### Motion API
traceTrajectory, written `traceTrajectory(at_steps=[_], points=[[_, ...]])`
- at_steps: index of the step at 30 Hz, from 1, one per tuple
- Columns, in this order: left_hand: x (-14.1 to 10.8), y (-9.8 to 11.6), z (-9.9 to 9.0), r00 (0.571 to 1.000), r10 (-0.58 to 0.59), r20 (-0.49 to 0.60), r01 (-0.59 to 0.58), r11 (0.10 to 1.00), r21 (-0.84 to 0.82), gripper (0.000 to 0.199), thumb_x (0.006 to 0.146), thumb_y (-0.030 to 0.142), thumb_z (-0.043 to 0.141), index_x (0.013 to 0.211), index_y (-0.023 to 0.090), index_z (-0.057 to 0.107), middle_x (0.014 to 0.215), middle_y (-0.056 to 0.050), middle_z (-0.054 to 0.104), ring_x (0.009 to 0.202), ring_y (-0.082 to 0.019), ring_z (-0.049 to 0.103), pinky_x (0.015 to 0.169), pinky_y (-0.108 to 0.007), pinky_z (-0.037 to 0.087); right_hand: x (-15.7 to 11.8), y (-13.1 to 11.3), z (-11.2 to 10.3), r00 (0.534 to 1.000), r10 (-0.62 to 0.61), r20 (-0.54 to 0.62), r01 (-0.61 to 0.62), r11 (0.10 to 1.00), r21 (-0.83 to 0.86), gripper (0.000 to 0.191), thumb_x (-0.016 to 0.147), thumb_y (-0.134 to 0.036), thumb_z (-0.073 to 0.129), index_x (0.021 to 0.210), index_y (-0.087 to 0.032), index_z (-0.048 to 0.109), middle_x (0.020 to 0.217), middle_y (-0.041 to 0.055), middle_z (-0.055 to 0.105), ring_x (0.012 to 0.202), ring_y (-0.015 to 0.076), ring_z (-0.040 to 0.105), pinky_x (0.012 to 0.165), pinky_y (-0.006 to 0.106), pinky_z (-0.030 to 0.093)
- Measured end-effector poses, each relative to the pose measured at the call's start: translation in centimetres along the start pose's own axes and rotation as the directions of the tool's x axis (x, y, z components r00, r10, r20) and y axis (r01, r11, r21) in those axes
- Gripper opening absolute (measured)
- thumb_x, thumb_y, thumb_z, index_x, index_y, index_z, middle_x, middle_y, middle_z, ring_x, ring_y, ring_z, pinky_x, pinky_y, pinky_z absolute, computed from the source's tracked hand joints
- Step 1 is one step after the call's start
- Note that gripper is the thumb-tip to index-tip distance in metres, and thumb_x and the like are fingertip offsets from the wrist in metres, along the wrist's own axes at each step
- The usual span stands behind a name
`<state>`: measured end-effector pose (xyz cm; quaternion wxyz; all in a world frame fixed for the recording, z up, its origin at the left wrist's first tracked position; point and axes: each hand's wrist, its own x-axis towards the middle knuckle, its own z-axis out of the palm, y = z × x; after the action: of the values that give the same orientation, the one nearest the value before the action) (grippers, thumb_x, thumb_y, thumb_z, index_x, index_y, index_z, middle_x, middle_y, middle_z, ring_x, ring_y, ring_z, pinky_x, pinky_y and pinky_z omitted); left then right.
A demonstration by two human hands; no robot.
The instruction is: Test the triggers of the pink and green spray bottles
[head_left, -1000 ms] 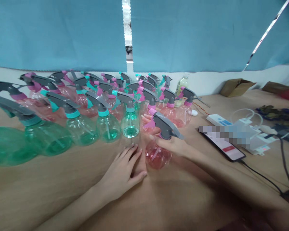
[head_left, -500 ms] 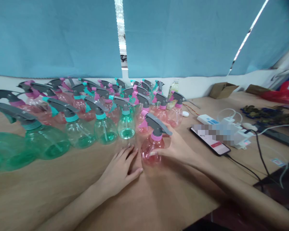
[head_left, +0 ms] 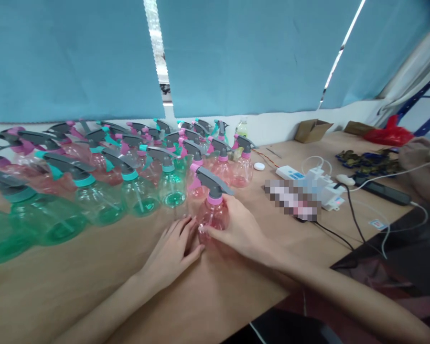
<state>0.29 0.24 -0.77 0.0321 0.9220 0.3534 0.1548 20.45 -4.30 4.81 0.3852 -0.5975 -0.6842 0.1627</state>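
A see-through pink spray bottle [head_left: 212, 217] with a pink collar and a grey trigger head stands upright on the brown tabletop. My right hand [head_left: 241, 229] is wrapped around its body from the right, thumb across the front. To the left of the bottle, my left hand [head_left: 170, 248] lies flat and open on the table, with its fingertips close against the bottle's lower side; I cannot tell if they touch. Just behind stands a green spray bottle [head_left: 172, 188] with a turquoise collar, beside a row of other green ones.
Several more pink and green spray bottles crowd the left and back. On the right lie a blurred-out phone [head_left: 290, 198], a white power strip [head_left: 326, 191] with cables, a white round object [head_left: 259, 166], a cardboard box [head_left: 312, 130] and a red bag [head_left: 389, 134]. A blurred shape [head_left: 424, 162] shows at the right edge.
The view has turned right, so everything sits further left in the picture. My right hand keeps its hold on the pink spray bottle, and my left hand stays beside it. A blurred shape has appeared at right.
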Motion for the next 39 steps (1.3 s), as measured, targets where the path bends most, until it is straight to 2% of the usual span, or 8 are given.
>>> traceTrajectory(at_steps=[6, 9, 12, 16, 18, 26, 32, 39], points=[[2.3, 2.2, 0.9, 0.997, 0.056, 0.051, -0.055, 0.998, -0.016, 0.05, 0.093, 0.041, 0.047, 0.135, 0.014, 0.041, 0.138, -0.017, 0.044, 0.129, -0.032, 0.038, 0.102, -0.05, 0.035, -1.2, 4.2, -4.2, 0.998, -0.061, 0.002, 0.061, 0.995, 0.079, 0.04, 0.071, -0.033, 0.071, 0.104, -0.022, 0.052, 0.105, 0.0061, 0.061, 0.097, 0.0236, 0.059, 0.082, 0.039, 0.047], [4.1, 3.5, 1.7, 0.993, 0.093, 0.07, -0.091, 0.995, -0.035, 0.049, 0.092, 0.04, 0.048, 0.135, 0.015, 0.042, 0.139, -0.016, 0.044, 0.13, -0.032, 0.037, 0.103, -0.05, 0.034, -0.9, 7.5, -7.3, 0.999, -0.02, -0.029, 0.022, 0.995, 0.098, 0.046, 0.068, -0.038, 0.074, 0.105, -0.021, 0.052, 0.101, 0.0049, 0.063, 0.09, 0.0222, 0.06, 0.079, 0.038, 0.048], [6.2, 4.6, 2.5, 0.99, 0.118, 0.075, -0.113, 0.992, -0.058, 0.048, 0.092, 0.038, 0.049, 0.135, 0.017, 0.042, 0.138, -0.015, 0.045, 0.13, -0.032, 0.037, 0.103, -0.051, 0.034, 0.6, 10.6, -11.0, 0.991, 0.02, -0.134, -0.022, 1.0, -0.007, 0.045, 0.063, -0.044, 0.077, 0.093, -0.019, 0.054, 0.089, 0.0045, 0.063, 0.08, 0.0227, 0.06, 0.071, 0.038, 0.048], [9.0, 5.7, 3.6, 0.986, 0.157, 0.065, -0.15, 0.984, -0.096, 0.047, 0.093, 0.038, 0.048, 0.134, 0.017, 0.042, 0.138, -0.015, 0.045, 0.129, -0.031, 0.038, 0.102, -0.049, 0.036, 4.2, 13.9, -15.1, 0.965, 0.026, -0.26, 0.004, 0.993, 0.114, 0.054, 0.069, -0.042, 0.073, 0.115, -0.021, 0.052, 0.113, 0.008, 0.063, 0.099, 0.0248, 0.061, 0.085, 0.041, 0.047], [10.1, 6.0, 4.1, 0.983, 0.175, 0.055, -0.169, 0.98, -0.107, 0.047, 0.093, 0.039, 0.048, 0.134, 0.017, 0.042, 0.137, -0.015, 0.046, 0.129, -0.031, 0.039, 0.102, -0.048, 0.036, 6.5, 15.3, -16.1, 0.963, 0.049, -0.264, -0.009, 0.988, 0.153, 0.056, 0.072, -0.042, 0.07, 0.12, -0.02, 0.051, 0.113, 0.0087, 0.064, 0.103, 0.025, 0.06, 0.09, 0.041, 0.045], [12.0, 6.3, 5.1, 0.981, 0.189, 0.039, -0.184, 0.976, -0.119, 0.045, 0.093, 0.038, 0.048, 0.133, 0.018, 0.042, 0.137, -0.013, 0.046, 0.129, -0.029, 0.04, 0.103, -0.048, 0.036, 13.1, 19.6, -13.5, 0.976, 0.001, -0.22, 0.027, 0.992, 0.124, 0.049, 0.068, -0.037, 0.071, 0.111, -0.017, 0.058, 0.105, 0.0074, 0.067, 0.096, 0.0221, 0.062, 0.087, 0.036, 0.046], [11.9, 6.2, 5.2, 0.982, 0.182, 0.044, -0.175, 0.976, -0.13, 0.047, 0.093, 0.039, 0.049, 0.134, 0.018, 0.042, 0.138, -0.013, 0.045, 0.129, -0.029, 0.04, 0.104, -0.047, 0.036, 13.5, 21.3, -11.7, 0.984, 0.035, -0.176, -0.021, 0.996, 0.081, 0.057, 0.062, -0.039, 0.076, 0.11, -0.014, 0.058, 0.104, 0.0097, 0.067, 0.092, 0.0242, 0.064, 0.086, 0.04, 0.047], [11.8, 6.1, 5.5, 0.981, 0.193, 0.003, -0.191, 0.969, -0.155, 0.044, 0.093, 0.038, 0.05, 0.133, 0.02, 0.043, 0.136, -0.012, 0.047, 0.128, -0.029, 0.041, 0.103, -0.047, 0.037, 13.6, 21.1, -11.3, 0.984, 0.061, -0.168, -0.057, 0.998, 0.026, 0.069, 0.063, -0.043, 0.076, 0.121, -0.017, 0.052, 0.108, 0.0098, 0.067, 0.102, 0.0275, 0.063, 0.094, 0.044, 0.044]])
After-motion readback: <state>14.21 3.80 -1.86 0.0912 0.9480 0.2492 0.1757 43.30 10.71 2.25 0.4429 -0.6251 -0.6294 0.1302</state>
